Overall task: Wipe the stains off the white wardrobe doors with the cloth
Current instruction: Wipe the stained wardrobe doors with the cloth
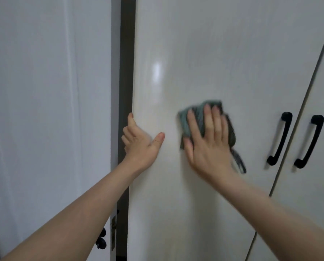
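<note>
A glossy white wardrobe door [204, 53] fills the middle of the head view. My right hand [206, 140] lies flat on a grey-green cloth [197, 117] and presses it against the door, fingers straight and spread. A loop of the cloth hangs below the hand. My left hand [140, 142] holds the door's left edge, with the fingers curled round the edge and the thumb resting on the door's front. The picture is slightly blurred and no stain shows plainly.
A second wardrobe door [319, 166] stands to the right. Each door carries a black handle [280, 138], the other handle [309, 141] just past the seam. A dark gap [126, 72] and a white room door [44, 110] lie to the left.
</note>
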